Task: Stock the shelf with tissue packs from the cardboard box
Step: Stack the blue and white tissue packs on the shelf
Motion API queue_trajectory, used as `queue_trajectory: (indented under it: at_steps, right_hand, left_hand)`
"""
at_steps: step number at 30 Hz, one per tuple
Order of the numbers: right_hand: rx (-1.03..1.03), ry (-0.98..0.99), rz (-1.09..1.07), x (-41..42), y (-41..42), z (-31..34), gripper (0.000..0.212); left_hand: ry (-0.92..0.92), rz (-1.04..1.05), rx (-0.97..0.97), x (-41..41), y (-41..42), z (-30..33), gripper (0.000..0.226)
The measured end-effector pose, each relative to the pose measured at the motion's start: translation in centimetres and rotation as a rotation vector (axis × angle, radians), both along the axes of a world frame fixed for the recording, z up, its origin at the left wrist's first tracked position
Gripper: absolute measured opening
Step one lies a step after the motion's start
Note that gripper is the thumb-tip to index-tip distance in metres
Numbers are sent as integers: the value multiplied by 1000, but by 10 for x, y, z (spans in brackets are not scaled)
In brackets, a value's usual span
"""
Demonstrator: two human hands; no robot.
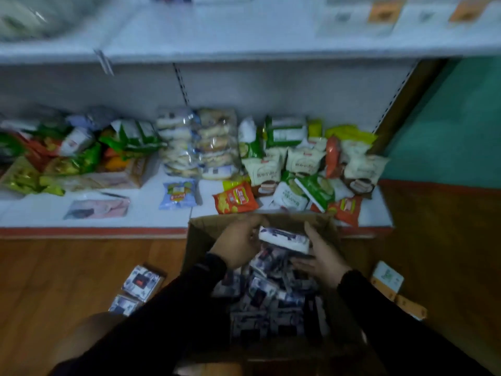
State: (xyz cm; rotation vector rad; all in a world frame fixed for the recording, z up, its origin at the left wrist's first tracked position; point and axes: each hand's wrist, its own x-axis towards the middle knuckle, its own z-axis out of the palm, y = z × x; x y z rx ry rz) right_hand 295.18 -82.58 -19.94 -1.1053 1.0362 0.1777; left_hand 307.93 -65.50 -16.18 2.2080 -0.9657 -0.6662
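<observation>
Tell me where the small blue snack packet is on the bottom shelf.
In the head view the blue snack packet lies alone near the bottom shelf's front edge, just left of the orange snack bag and beyond the cardboard box's far left corner.

Snack packets (287, 164) (jumbled) on shelf (146, 213)
</observation>
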Motion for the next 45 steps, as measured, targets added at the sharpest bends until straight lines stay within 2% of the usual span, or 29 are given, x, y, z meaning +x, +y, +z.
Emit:
queue_trajectory:
  at_steps: [2,5,9,11,15,20,25,28,31,33,36,38,41,45]
  right_hand:
    - [72,-185,-56,7,6,43,40]
    - [-48,-336,-108,14,14,99,20]
    - [-245,-465,-145,21,25,166,27]
    - [-306,-547,-104,28,30,198,25]
    - [-431,-684,-22,45,34,262,24]
    - [-662,-746,111,78,27,322,25]
    - [-1277,-603,371,121,8,332,44]
    - [-1467,-480,557,157,-7,320,53]
    - [-1517,-363,639,191,-21,311,59]
    - [-1535,-289,667,209,-29,310,62]
    - [-1555,-127,756,233,-41,308,71]
    - [-1560,-26,831,244,-47,303,76]
    - [-1575,49,882,248,-51,293,79]
    - [-1604,28,858,250,-54,283,79]
  left_hand:
    - [-79,-12,-88,-2,5,39,34]
    - [-197,-9,-161,-5,14,90,42]
    - [-344,-3,-191,-6,22,150,62]
    - [-381,20,-227,-4,24,178,60]
    - [-569,19,-222,13,28,228,55]
    - [-705,113,-292,60,35,280,47]
    - [-733,234,-245,129,46,285,45]
    - [-657,279,-165,169,51,271,45]
    - [-619,311,-97,199,53,260,46]
    - [-627,354,-118,206,51,259,49]
    - [-715,374,-120,203,37,262,73]
    - [-755,371,-36,205,22,259,82]
    - [-721,392,85,221,7,255,62]
    - [-755,427,112,247,-8,254,67]
